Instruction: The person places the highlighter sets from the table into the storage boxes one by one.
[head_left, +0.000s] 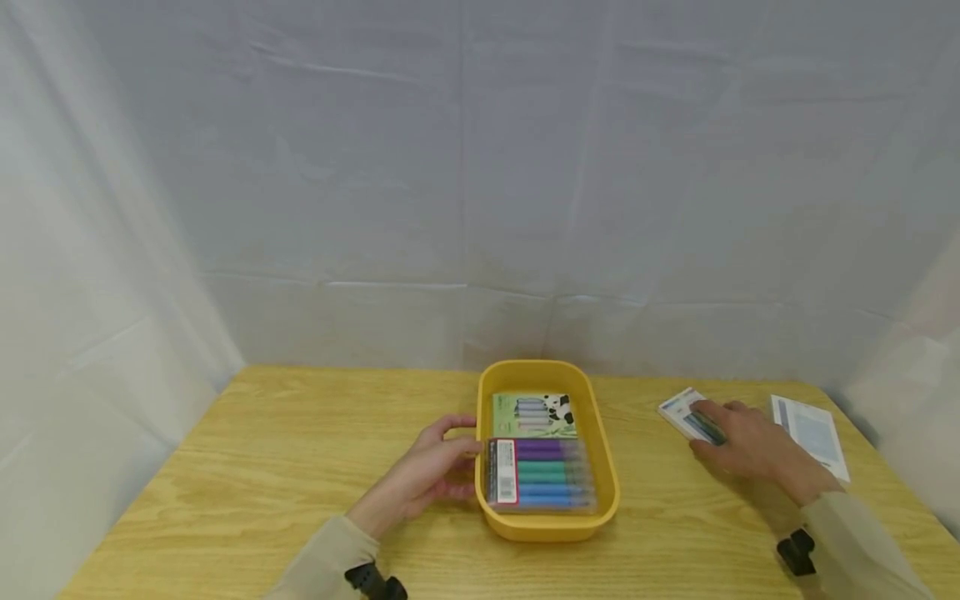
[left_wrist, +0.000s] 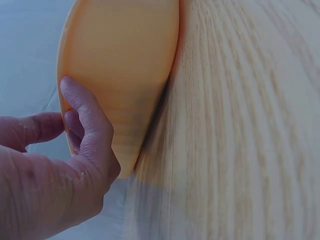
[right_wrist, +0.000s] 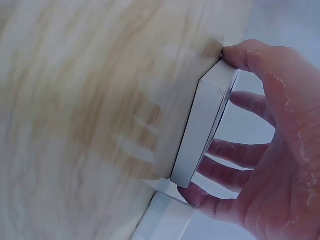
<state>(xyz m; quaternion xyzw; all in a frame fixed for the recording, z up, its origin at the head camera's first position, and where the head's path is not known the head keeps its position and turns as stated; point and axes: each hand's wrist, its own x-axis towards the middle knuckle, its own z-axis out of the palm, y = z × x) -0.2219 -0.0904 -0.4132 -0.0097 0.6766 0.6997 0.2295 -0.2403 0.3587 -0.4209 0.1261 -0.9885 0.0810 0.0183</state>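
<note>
A yellow plastic basket [head_left: 609, 492] stands on the table. My left hand [head_left: 431, 471] is at its left side; in the left wrist view the thumb meets the rim and the bent fingers lie against the outer wall [left_wrist: 120, 60]. Inside the basket are a clear pack of purple, green and blue pens [head_left: 543, 475] and a green pack with a panda picture [head_left: 532, 415]. Over to the right, my right hand [head_left: 757, 446] holds a flat white box [head_left: 678, 411] with bluish print. Its thumb is at one end of the box [right_wrist: 200, 125] and the little finger at the other.
A white, blue-printed packet [head_left: 813, 433] lies on the table just right of my right hand. The wooden table [head_left: 300, 467] ends at a white sheet [head_left: 450, 208] at the back, with sheeting at both sides too.
</note>
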